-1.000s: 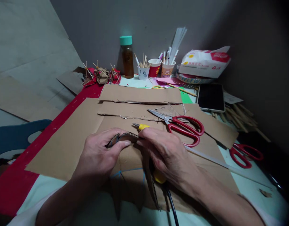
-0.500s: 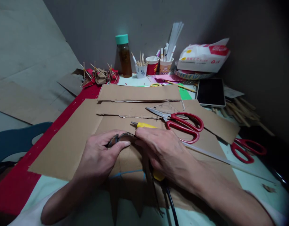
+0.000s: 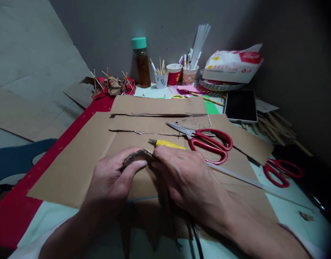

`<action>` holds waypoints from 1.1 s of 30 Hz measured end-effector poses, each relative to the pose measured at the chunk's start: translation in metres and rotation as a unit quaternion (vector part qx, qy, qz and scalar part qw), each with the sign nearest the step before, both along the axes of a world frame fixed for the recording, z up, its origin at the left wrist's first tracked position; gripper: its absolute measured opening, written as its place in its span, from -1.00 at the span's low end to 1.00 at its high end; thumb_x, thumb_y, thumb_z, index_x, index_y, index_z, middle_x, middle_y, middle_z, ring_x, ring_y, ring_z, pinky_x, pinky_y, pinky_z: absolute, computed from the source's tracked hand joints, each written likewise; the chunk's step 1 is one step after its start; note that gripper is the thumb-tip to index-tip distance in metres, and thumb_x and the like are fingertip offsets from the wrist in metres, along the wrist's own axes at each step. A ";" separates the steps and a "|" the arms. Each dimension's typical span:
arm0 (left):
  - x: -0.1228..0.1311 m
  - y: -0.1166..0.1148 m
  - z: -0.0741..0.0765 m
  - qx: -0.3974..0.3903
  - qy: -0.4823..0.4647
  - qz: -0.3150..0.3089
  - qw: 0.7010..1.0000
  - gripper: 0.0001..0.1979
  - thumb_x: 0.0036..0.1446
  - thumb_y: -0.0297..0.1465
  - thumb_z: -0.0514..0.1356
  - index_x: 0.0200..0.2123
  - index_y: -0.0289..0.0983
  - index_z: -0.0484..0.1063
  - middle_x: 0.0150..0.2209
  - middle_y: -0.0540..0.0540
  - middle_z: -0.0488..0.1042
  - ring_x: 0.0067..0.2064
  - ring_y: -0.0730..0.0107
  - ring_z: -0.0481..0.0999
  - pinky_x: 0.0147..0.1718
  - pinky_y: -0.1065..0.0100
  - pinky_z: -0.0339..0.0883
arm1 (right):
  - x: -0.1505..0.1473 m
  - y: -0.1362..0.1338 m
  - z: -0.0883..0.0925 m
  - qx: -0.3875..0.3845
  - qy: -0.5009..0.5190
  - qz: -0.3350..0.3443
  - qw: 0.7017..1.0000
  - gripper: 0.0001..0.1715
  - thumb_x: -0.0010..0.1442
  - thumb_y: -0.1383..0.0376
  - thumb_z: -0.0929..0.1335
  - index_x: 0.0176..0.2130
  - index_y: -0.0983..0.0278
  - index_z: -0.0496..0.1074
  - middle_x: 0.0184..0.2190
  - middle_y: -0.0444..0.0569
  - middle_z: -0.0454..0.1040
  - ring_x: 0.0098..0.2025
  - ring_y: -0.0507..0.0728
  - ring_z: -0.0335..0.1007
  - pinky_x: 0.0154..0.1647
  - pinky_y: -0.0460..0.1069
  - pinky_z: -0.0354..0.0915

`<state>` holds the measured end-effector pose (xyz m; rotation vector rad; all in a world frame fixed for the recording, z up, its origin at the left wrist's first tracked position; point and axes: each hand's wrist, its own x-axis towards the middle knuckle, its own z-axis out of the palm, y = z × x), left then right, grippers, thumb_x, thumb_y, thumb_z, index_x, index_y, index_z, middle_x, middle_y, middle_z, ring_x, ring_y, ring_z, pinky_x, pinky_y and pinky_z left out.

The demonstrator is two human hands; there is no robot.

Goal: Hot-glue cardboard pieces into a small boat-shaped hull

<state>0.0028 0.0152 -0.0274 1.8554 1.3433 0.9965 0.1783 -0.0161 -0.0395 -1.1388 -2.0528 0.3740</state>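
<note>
My left hand [image 3: 111, 181] pinches the left end of a small curved strip of corrugated cardboard [image 3: 137, 155], thumb on its near side. My right hand [image 3: 185, 178] pinches the strip's right end with its fingertips. Both hands rest on a large brown cardboard sheet [image 3: 81, 158] with a blue pen line [image 3: 143, 198] drawn on it. A yellow-handled tool [image 3: 168, 144] with a black cord [image 3: 196, 239] lies just beyond and under my right hand. Red scissors [image 3: 208, 142] lie to the right of it.
More cardboard pieces [image 3: 158, 106] lie further back, with a long ruler [image 3: 251, 181], a second pair of red scissors [image 3: 282, 172], a tablet [image 3: 241, 105], cups of sticks and pens [image 3: 176, 73], a bottle [image 3: 140, 63], a white bag [image 3: 232, 64] and small paper-and-stick models [image 3: 111, 84]. A blue chair [image 3: 17, 158] stands at left.
My right hand has slid back along the yellow tool, baring more of its handle. Both hands have closed in on the cardboard strip, bending it tighter. The view shifted slightly.
</note>
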 end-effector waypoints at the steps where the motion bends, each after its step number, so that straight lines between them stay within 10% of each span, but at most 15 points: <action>1: 0.000 0.000 -0.001 0.005 0.005 -0.003 1.000 -0.89 0.14 -0.34 0.26 -0.35 -0.07 0.62 -0.31 0.12 0.68 -0.24 0.29 0.62 -0.19 0.44 0.41 | 0.000 0.000 0.000 -0.001 0.000 -0.003 1.000 -0.76 0.29 0.52 0.23 -0.32 0.21 0.13 -0.46 -0.22 0.19 -0.45 0.02 0.10 -0.42 -0.05 0.01; 33: -0.011 -0.003 0.000 0.128 0.029 -0.116 0.984 -0.69 0.25 -0.49 0.18 -0.07 0.03 0.57 -0.11 0.24 0.67 -0.09 0.51 0.66 -0.03 0.55 0.47 | -0.009 -0.010 0.001 0.099 0.000 -0.013 0.995 -0.74 0.32 0.52 0.17 -0.27 0.33 0.37 -0.43 -0.15 0.34 -0.44 0.01 0.17 -0.39 -0.06 0.11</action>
